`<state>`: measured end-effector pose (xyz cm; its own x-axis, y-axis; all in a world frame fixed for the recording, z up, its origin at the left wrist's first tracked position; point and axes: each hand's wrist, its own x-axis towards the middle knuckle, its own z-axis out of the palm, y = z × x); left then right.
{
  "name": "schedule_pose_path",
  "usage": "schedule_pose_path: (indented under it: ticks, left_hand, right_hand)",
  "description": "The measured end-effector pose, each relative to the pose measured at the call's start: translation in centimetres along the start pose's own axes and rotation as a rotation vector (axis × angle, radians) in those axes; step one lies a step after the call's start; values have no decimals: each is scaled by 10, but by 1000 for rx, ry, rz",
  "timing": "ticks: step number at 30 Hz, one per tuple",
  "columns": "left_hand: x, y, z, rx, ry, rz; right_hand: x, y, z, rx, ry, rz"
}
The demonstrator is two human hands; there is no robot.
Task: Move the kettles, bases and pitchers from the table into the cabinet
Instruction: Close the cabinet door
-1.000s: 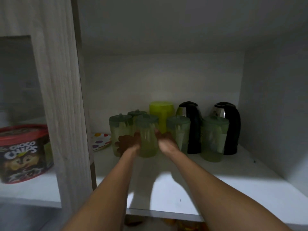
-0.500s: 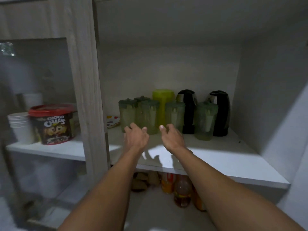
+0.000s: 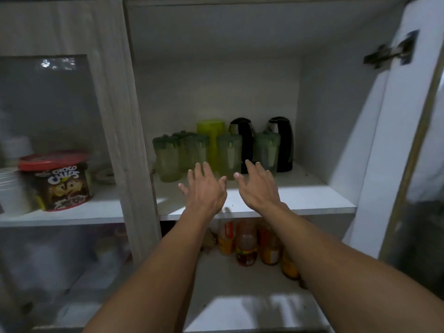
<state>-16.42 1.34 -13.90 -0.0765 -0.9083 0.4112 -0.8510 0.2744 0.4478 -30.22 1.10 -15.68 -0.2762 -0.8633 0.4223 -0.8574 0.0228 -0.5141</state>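
Note:
Several pale green pitchers with dark green lids (image 3: 168,157) stand in a row at the back of the cabinet shelf (image 3: 300,195). A bright yellow-green pitcher (image 3: 211,135) rises behind them. Two black kettles (image 3: 243,138) (image 3: 284,140) stand at the right end of the row. My left hand (image 3: 204,188) and my right hand (image 3: 258,186) hover over the shelf's front half, fingers spread, holding nothing. Both are a little short of the pitchers.
A wood-grain divider (image 3: 134,140) bounds the compartment on the left. Beyond it sit a red-lidded Choco Chips tub (image 3: 57,183) and stacked white cups (image 3: 9,188). The open door (image 3: 396,140) stands at right. Several bottles (image 3: 247,243) fill the shelf below.
Both hands let go of the middle pitcher and drew back toward the shelf's front. My head pulled away, so more of the cabinet shows.

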Motion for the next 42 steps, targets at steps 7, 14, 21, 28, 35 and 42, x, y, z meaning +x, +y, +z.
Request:
schedule_pose_path:
  ticks: [7, 14, 21, 28, 35, 42]
  left_hand:
    - [-50, -26, -24, -88, -114, 230]
    - [-119, 1, -30, -227, -311, 382]
    - [-258, 110, -35, -452, -523, 669]
    - [-366, 209, -41, -552, -621, 825]
    - [-451, 309, -20, -591, -623, 829]
    - [-492, 396, 5, -703, -555, 733]
  right_hand:
    - [-85, -27, -29, -151, 152, 175]
    - [-212, -31, -103, -417, 192, 413]
    - [-333, -14, -228, -545, 421, 697]
    - [-421, 22, -316, -610, 553, 840]
    - [-450, 88, -394, -550, 617, 849]
    - [-432, 163, -443, -407, 630, 733]
